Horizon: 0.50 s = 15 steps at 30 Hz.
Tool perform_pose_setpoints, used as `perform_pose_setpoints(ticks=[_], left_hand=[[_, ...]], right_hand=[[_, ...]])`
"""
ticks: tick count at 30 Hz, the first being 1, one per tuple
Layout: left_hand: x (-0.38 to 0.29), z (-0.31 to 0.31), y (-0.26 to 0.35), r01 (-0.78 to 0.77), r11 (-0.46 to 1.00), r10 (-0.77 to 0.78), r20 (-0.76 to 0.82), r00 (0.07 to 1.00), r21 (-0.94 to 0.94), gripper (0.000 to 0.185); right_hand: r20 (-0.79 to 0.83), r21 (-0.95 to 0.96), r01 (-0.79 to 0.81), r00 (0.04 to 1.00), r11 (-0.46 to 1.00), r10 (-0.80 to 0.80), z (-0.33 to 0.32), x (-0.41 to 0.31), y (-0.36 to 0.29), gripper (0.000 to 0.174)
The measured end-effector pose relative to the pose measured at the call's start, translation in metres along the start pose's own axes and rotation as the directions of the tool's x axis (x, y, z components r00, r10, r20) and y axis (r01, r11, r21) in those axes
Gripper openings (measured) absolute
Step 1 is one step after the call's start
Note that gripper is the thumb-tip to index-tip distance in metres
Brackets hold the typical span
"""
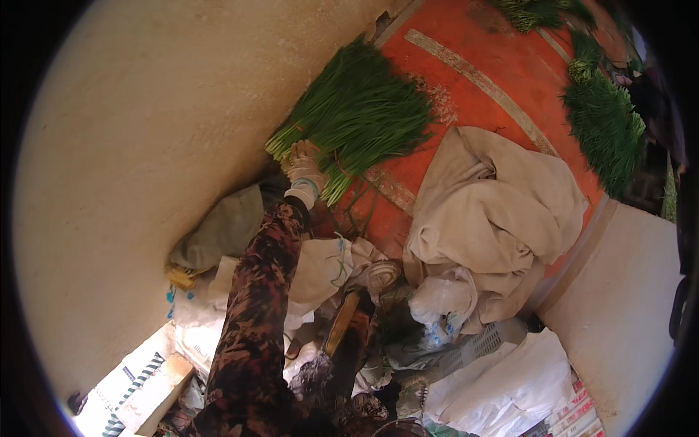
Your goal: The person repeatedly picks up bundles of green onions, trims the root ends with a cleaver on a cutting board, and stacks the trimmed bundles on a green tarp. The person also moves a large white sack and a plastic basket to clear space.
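Observation:
Bundles of long thin green leafy stalks [360, 104], tied with reddish bands, lie on the orange-red surface by the wall, their pale cut ends towards me. My left hand [306, 166], in a pale glove with a band at the wrist, is at these stem ends, its fingers over them; whether it grips any is unclear. Lower down, near pale cloth, my right hand [384, 275] is blurred and appears gloved; its fingers and anything in them cannot be made out. A few loose stalks lie between the two hands.
A crumpled beige cloth [491, 202] covers part of the surface at right, with clear plastic bags [442, 300] below it. More green bundles [603, 125] lie at the far right. A grey plastic crate [486, 341] and white sheeting [502, 382] are lower right. A tan wall [136, 136] bounds the left.

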<state>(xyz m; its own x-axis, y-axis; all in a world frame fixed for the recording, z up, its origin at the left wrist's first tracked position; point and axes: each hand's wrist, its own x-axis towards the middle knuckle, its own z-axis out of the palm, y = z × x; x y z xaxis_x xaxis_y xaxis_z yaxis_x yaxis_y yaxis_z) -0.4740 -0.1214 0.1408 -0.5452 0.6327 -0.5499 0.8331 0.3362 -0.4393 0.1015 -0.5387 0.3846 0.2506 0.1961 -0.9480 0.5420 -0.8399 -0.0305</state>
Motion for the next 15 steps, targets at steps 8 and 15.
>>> perform_pose_setpoints(ticks=[8, 15], left_hand=[[0.105, 0.069, 0.026, 0.123, 0.988, -0.118, -0.062, 0.991, 0.090, 0.089], [0.035, 0.064, 0.026, -0.101, 0.893, 0.197, 0.180, 0.964, -0.439, 0.067]], right_hand=[[0.031, -0.182, -0.070, 0.997, 0.981, 0.077, -0.011, 0.020, -0.102, 0.048], [0.079, -0.078, 0.011, 0.997, 0.997, -0.004, -0.006, -0.016, -0.083, 0.051]])
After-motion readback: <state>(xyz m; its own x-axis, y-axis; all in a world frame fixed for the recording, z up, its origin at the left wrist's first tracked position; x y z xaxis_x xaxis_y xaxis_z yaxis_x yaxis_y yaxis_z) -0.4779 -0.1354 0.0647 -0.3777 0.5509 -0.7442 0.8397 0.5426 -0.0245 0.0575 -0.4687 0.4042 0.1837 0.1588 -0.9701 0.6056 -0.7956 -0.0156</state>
